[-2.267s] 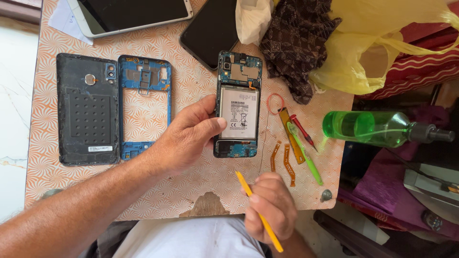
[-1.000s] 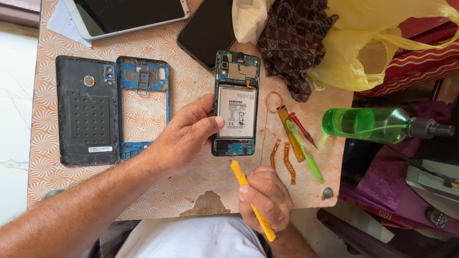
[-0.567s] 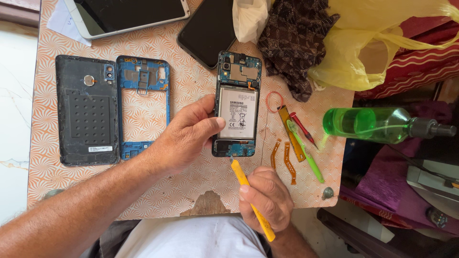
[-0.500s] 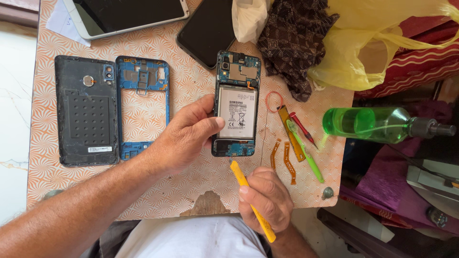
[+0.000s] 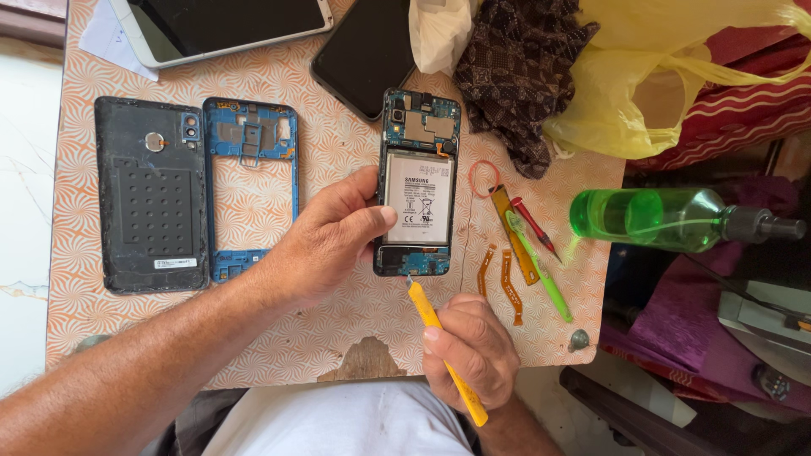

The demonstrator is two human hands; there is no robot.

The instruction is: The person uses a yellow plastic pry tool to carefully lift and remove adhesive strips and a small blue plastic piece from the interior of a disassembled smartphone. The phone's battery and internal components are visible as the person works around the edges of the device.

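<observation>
Item: opened phone [image 5: 417, 181], back removed, lying flat at the middle of the patterned bench [image 5: 338, 321], long axis running away from the person. Exposed: white battery [image 5: 419, 199] seated in the middle, circuit board above it, small lower board at the near end. Left hand [image 5: 325, 241]: resting on the phone's left edge, thumb and fingertips pressing against the side and the battery face, steadying it without closing round it. Right hand [image 5: 470, 355]: closed around a yellow plastic pry tool [image 5: 443, 338], whose tip touches the near edge of the phone at the lower board. Detached parts, set left of the phone: black back cover [image 5: 152, 194], inner face up, and just beside it a blue mid-frame [image 5: 251, 186], open in the middle. Condition of work, as judged: cover and frame are already off; battery, both boards and the connectors appear still in place, so the inner disassembly seems only at its start, with prying at the bottom edge in hand. Accessories right of the phone: orange loop, red-handled screwdriver [image 5: 532, 228], green tool [image 5: 541, 270], two orange flex strips [image 5: 498, 279]. Further right, lying over the bench edge: green bottle [image 5: 650, 218] with a dark nozzle. Far end of bench: tablet with white rim [image 5: 228, 25], dark phone face down or screen off [image 5: 367, 51], patterned brown cloth [image 5: 519, 76], yellow plastic bag [image 5: 659, 67].
</observation>
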